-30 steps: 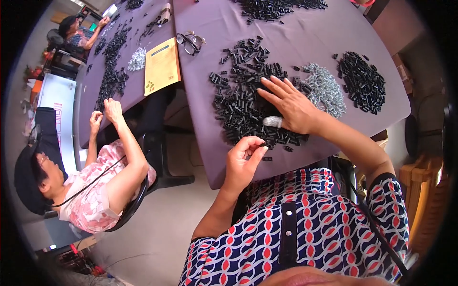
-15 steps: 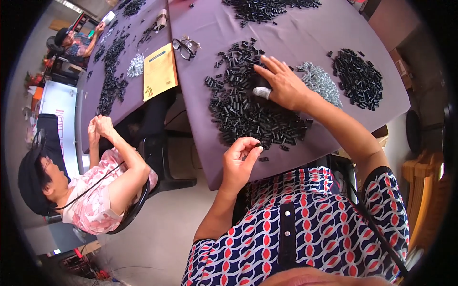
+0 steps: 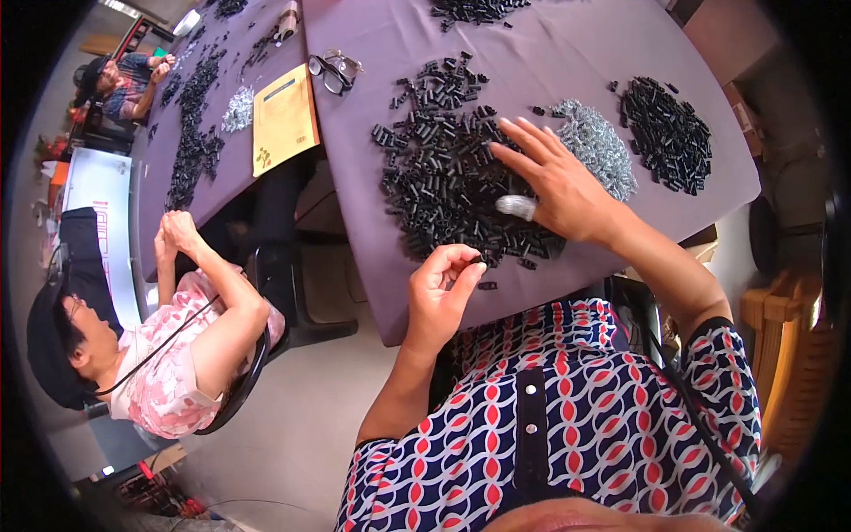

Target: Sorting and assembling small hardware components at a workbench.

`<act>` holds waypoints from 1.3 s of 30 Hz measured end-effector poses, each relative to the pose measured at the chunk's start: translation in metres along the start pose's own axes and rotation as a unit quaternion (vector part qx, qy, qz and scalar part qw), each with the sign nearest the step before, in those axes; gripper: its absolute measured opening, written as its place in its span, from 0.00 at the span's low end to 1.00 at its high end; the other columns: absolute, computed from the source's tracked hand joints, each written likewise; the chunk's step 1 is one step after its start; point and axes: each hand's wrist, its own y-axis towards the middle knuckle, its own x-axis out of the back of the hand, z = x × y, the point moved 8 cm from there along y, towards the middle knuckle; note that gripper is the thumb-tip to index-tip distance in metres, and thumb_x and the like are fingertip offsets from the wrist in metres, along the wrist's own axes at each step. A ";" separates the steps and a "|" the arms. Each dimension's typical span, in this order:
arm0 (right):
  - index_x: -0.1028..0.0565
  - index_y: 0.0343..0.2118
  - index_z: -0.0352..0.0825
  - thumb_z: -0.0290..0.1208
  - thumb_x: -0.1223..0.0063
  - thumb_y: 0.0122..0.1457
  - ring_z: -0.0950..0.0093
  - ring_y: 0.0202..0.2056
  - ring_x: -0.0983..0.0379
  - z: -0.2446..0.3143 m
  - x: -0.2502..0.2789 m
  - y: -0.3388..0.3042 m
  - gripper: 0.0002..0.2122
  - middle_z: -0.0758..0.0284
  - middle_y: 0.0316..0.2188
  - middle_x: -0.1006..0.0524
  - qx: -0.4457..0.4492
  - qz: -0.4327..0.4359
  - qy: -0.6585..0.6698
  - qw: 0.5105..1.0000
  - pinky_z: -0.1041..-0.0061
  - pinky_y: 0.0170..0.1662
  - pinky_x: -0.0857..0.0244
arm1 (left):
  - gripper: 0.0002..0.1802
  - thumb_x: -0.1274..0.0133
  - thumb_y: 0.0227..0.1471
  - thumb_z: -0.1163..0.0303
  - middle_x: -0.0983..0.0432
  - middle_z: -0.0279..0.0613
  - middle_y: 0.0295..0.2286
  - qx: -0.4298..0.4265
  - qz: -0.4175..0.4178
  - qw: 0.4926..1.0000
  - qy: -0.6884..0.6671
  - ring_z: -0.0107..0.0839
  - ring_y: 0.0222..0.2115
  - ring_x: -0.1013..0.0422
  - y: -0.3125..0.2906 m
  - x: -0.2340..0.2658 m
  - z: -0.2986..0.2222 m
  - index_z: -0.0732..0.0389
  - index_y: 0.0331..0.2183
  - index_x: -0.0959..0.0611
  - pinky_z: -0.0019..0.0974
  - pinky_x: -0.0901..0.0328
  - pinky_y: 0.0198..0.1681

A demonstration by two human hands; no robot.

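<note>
My left hand (image 3: 439, 288) is closed near the table's front edge, pinching a small black plastic piece (image 3: 477, 260) between thumb and forefinger. My right hand (image 3: 567, 186) is open, fingers spread, palm down over the right side of a large heap of small black tubular pieces (image 3: 434, 191). A white wrapping (image 3: 516, 207) covers its thumb tip. Just beyond that hand lies a mound of small shiny silver metal pieces (image 3: 598, 146), partly hidden by it. One loose black piece (image 3: 487, 285) rests at the heap's near edge.
Another pile of black pieces (image 3: 665, 133) is at the right, and one more (image 3: 474, 11) at the far side. Eyeglasses (image 3: 335, 71) and a yellow envelope (image 3: 285, 120) lie to the left. One co-worker (image 3: 168, 355) sits at left, another (image 3: 124, 84) farther off.
My right hand has shifted right and toward me, away from the middle of the black heap. My left hand keeps its pinch in nearly the same place. The whole view has shifted slightly.
</note>
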 end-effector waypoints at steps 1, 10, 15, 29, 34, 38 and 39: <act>0.37 0.62 0.33 0.47 0.45 0.58 0.53 0.68 0.53 -0.002 0.001 -0.011 0.33 0.52 0.66 0.46 -0.013 0.010 -0.002 1.000 0.53 0.68 0.57 | 0.08 0.44 0.54 0.81 0.23 0.34 0.31 -0.002 0.003 1.000 0.003 0.20 0.31 0.27 0.000 0.000 -0.002 0.67 0.39 0.21 0.23 0.33 0.38; 0.43 0.65 0.33 0.44 0.42 0.54 0.54 0.69 0.57 0.012 -0.038 -0.007 0.38 0.52 0.67 0.48 0.010 0.021 -0.021 0.999 0.53 0.69 0.62 | 0.08 0.43 0.54 0.82 0.25 0.30 0.32 -0.010 0.007 1.000 0.000 0.15 0.31 0.31 0.002 -0.005 -0.001 0.66 0.38 0.20 0.20 0.35 0.37; 0.37 0.62 0.34 0.46 0.43 0.56 0.53 0.68 0.54 0.021 -0.040 0.012 0.34 0.51 0.66 0.45 0.028 -0.003 -0.004 1.000 0.49 0.68 0.60 | 0.08 0.43 0.54 0.82 0.24 0.30 0.32 -0.004 -0.007 1.000 0.008 0.15 0.31 0.31 0.000 -0.005 0.001 0.66 0.38 0.20 0.20 0.35 0.37; 0.33 0.59 0.37 0.34 0.51 0.63 0.59 0.60 0.37 -0.126 0.001 0.102 0.22 0.56 0.59 0.33 -0.084 -0.048 0.213 0.972 0.65 0.62 0.42 | 0.08 0.42 0.52 0.82 0.25 0.30 0.31 -0.005 -0.029 0.999 0.018 0.15 0.30 0.31 -0.003 0.000 0.000 0.66 0.37 0.20 0.21 0.35 0.36; 0.31 0.58 0.37 0.44 0.49 0.60 0.57 0.61 0.38 -0.109 -0.044 0.156 0.25 0.58 0.59 0.33 -0.006 -0.068 0.112 0.991 0.62 0.64 0.46 | 0.08 0.42 0.52 0.83 0.24 0.31 0.29 0.004 -0.056 0.998 0.021 0.17 0.29 0.29 -0.007 0.004 -0.005 0.65 0.37 0.20 0.22 0.34 0.36; 0.29 0.56 0.37 0.45 0.48 0.60 0.59 0.62 0.41 -0.101 -0.050 0.162 0.24 0.58 0.58 0.32 0.056 -0.092 0.020 0.994 0.62 0.65 0.49 | 0.07 0.45 0.51 0.82 0.22 0.40 0.28 -0.084 -0.097 0.991 -0.032 0.24 0.28 0.26 -0.008 0.033 -0.037 0.66 0.35 0.21 0.27 0.31 0.35; 0.30 0.56 0.36 0.41 0.48 0.60 0.59 0.63 0.43 -0.097 -0.048 0.164 0.23 0.57 0.59 0.34 0.069 -0.074 0.039 0.994 0.62 0.66 0.49 | 0.04 0.49 0.54 0.81 0.25 0.40 0.26 -0.125 -0.120 0.985 0.011 0.25 0.25 0.29 -0.002 0.040 -0.060 0.67 0.34 0.23 0.27 0.34 0.32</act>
